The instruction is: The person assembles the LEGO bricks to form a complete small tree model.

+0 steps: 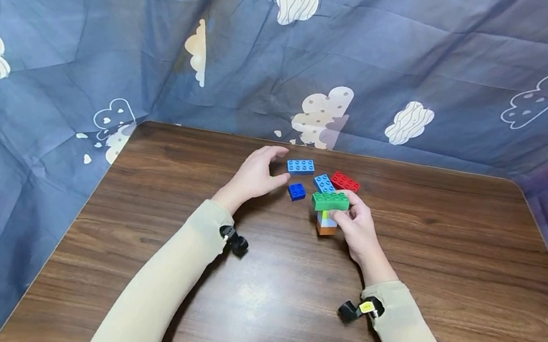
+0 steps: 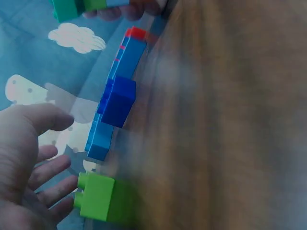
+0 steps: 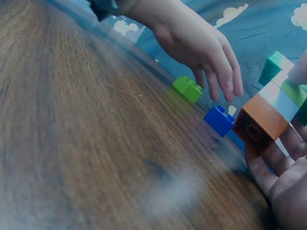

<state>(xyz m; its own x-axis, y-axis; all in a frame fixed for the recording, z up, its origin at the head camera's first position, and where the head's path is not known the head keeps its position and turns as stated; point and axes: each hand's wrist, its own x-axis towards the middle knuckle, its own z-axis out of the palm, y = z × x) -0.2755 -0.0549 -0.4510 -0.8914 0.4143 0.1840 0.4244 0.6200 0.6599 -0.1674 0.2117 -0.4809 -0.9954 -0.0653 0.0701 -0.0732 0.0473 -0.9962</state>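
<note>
Brick stack (image 1: 324,218): held in R hand (image 1: 361,229), ctr of table (image 1: 265,320), toward far edge. We count at least 4 layers: green 8-stud brick (image 1: 330,202) on top, overhanging; then lime layer (image 3: 293,91), pale-blue layer (image 3: 281,98), orange brick (image 3: 265,117) at base. Orange underside shows in R wrist view, so we judge the stack is off the table & tilted.

R hand: thumb & fingers pinch stack. L hand (image 1: 257,174): thumb & fingers wide apart, holding nothing. Loose lime brick (image 2: 98,196) sits by its fingers; contact n/c from our views.

Also loose on table: dark-blue 4-stud brick (image 1: 296,191) btwn hands; blue 8-stud brick (image 1: 300,166) behind it; 2nd blue brick (image 1: 323,183), partly hidden by stack; red brick (image 1: 346,181) beside that.

Risks, our judgement:
1. Sideways thumb pressure w/ overhanging top could pop a joint.
2. Lowering stack here could knock 2nd blue brick or red brick.
3. L fingers closing off-line could tip or push loose lime brick.
</note>
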